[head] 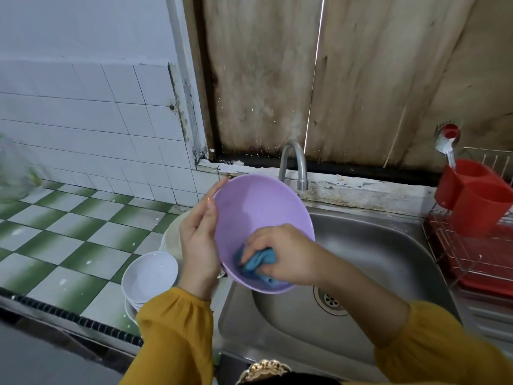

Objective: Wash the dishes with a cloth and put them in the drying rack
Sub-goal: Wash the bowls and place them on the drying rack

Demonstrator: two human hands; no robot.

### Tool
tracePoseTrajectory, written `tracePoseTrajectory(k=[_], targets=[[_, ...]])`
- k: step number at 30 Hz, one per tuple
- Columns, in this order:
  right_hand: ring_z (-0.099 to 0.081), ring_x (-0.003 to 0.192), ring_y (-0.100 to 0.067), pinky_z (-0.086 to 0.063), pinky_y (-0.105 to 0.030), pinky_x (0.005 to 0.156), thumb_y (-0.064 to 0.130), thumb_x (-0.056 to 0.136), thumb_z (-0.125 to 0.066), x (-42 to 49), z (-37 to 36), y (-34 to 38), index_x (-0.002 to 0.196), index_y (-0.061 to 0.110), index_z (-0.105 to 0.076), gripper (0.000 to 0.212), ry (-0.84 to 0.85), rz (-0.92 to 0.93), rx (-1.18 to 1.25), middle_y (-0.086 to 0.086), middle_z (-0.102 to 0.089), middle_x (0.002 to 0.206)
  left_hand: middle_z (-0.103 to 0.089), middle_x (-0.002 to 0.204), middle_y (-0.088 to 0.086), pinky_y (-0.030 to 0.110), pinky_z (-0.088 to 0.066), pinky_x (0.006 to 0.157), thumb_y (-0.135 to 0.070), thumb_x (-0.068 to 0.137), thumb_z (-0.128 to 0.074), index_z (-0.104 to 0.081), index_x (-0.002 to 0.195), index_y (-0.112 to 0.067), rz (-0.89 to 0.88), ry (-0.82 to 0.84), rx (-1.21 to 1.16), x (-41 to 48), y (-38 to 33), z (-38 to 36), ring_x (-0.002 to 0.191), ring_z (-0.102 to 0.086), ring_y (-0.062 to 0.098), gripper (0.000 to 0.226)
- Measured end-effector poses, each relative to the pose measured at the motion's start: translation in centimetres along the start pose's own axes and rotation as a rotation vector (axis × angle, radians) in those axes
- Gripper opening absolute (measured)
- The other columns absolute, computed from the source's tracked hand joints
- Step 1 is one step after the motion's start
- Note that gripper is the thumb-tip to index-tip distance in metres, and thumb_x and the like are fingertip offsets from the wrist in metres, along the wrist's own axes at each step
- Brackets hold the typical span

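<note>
Over the left edge of the sink (388, 245), the left hand (198, 240) holds the tilted purple bowl (258, 215) by its left rim, fingers wrapped round the outside. The right hand (280, 254) presses a bunched blue cloth (256, 263), gripped in curled fingers, against the bowl's lower inside wall. Right of the bowl the basin lies open down to the drain (330, 300). A stack of white bowls (150, 276) stands just left of the sink, and the red drying rack (477, 270) borders its right edge.

Blue cloth (256, 262) in bowl (258, 212) (above sink (388, 259))
</note>
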State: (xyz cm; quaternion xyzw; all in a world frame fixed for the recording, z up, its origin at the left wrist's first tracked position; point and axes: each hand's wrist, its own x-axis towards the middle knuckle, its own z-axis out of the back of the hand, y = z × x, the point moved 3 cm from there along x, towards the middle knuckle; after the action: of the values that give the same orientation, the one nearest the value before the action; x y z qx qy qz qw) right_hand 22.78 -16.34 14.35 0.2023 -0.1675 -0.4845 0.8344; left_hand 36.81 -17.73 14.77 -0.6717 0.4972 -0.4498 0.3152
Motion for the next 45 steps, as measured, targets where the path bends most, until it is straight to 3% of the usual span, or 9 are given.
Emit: tracePoseTrajectory(k=[6, 13, 17, 21, 25, 30, 36, 41, 45], targets=[[-0.05, 0.108, -0.021, -0.051, -0.035, 0.079, -0.007, 0.07, -0.06, -0.6, 2.6, -1.5, 0.094, 0.015, -0.069, 0.034, -0.838, -0.058, -0.124, -0.003, -0.052, 0.113, -0.068, 0.122, 0.007, 0.028, -0.052, 0.092, -0.025, 0.095, -0.054, -0.066, 0.113, -0.015, 0.028, 0.084, -0.021, -1.7, 0.7, -1.6, 0.114, -0.063, 0.021, 0.024], [-0.054, 0.1, -0.005, -0.039, -0.009, 0.09, -0.017, 0.064, -0.066, -0.4, 1.8, 0.3, 0.084, 0.009, -0.066, 0.032, -1.066, 0.067, 0.225, -0.003, -0.05, 0.107, -0.067, 0.124, 0.009, 0.029, -0.048, 0.1, -0.019, 0.096, -0.046, -0.063, 0.12, -0.006, -0.024, 0.166, -0.008, -2.0, 0.4, -2.1, 0.121, -0.059, 0.021, 0.032], [-0.059, 0.093, -0.001, -0.045, -0.016, 0.086, -0.003, 0.069, -0.073, -0.1, 0.8, 3.0, 0.081, 0.035, -0.059, 0.042, -0.634, 0.111, 0.521, 0.011, -0.062, 0.094, -0.07, 0.115, 0.008, 0.027, -0.053, 0.092, -0.017, 0.097, -0.048, -0.064, 0.117, -0.009, 0.026, 0.088, -0.031, -1.5, 0.0, -1.9, 0.109, -0.065, 0.02, 0.027], [-0.059, 0.094, -0.012, -0.049, -0.028, 0.079, -0.001, 0.065, -0.06, -2.4, 1.2, 1.8, 0.071, 0.03, -0.062, 0.031, 0.021, 0.243, 0.113, 0.008, -0.067, 0.094, -0.067, 0.123, 0.01, 0.036, -0.05, 0.097, -0.034, 0.092, -0.054, -0.066, 0.114, -0.018, 0.07, 0.002, -0.01, -0.7, -1.0, 0.0, 0.115, -0.062, 0.027, 0.029], [-0.053, 0.094, -0.022, -0.051, -0.036, 0.057, -0.01, 0.057, -0.06, -1.8, 4.3, -2.1, 0.068, 0.023, -0.059, 0.035, -0.404, 0.182, -0.469, 0.005, -0.064, 0.093, -0.069, 0.121, 0.005, 0.039, -0.051, 0.097, -0.037, 0.092, -0.054, -0.066, 0.115, -0.019, 0.095, 0.024, 0.002, -1.6, -0.6, -0.7, 0.113, -0.063, 0.025, 0.031], [-0.054, 0.098, -0.014, -0.045, -0.019, 0.084, -0.017, 0.061, -0.058, -1.6, 4.4, -0.1, 0.077, 0.006, -0.065, 0.029, -0.919, 0.239, 0.098, 0.0, -0.057, 0.102, -0.072, 0.111, 0.005, 0.024, -0.053, 0.088, -0.026, 0.095, -0.049, -0.062, 0.122, -0.002, 0.111, 0.137, 0.004, -2.5, 0.9, -3.3, 0.105, -0.066, 0.015, 0.038], [-0.057, 0.081, -0.004, -0.046, -0.02, 0.078, 0.002, 0.077, -0.073, -2.8, 0.5, 2.1, 0.078, 0.031, -0.05, 0.038, -0.388, 0.052, 0.515, 0.012, -0.058, 0.083, -0.069, 0.119, 0.012, 0.038, -0.05, 0.096, -0.029, 0.093, -0.045, -0.065, 0.12, -0.016, 0.166, 0.108, -0.029, -2.7, 1.2, -3.0, 0.112, -0.064, 0.028, 0.035], [-0.047, 0.079, -0.008, -0.041, -0.024, 0.075, 0.028, 0.076, -0.081, -7.3, 2.8, 0.4, 0.09, 0.02, -0.052, 0.033, 0.157, 0.167, 0.15, 0.013, -0.052, 0.086, -0.069, 0.12, 0.002, 0.041, -0.049, 0.093, -0.05, 0.085, -0.046, -0.066, 0.117, -0.029, 0.24, 0.081, 0.042, -1.9, 1.6, -3.0, 0.109, -0.062, 0.024, 0.043], [-0.049, 0.086, -0.01, -0.044, -0.032, 0.075, 0.026, 0.07, -0.085, -9.1, 6.2, -1.9, 0.09, 0.029, -0.049, 0.041, 0.244, 0.149, -0.114, 0.014, -0.054, 0.091, -0.068, 0.119, -0.003, 0.037, -0.05, 0.081, -0.049, 0.1, -0.035, -0.06, 0.117, -0.038, 0.439, 0.145, 0.108, -2.3, 2.8, -4.9, 0.104, -0.062, 0.021, 0.033]])
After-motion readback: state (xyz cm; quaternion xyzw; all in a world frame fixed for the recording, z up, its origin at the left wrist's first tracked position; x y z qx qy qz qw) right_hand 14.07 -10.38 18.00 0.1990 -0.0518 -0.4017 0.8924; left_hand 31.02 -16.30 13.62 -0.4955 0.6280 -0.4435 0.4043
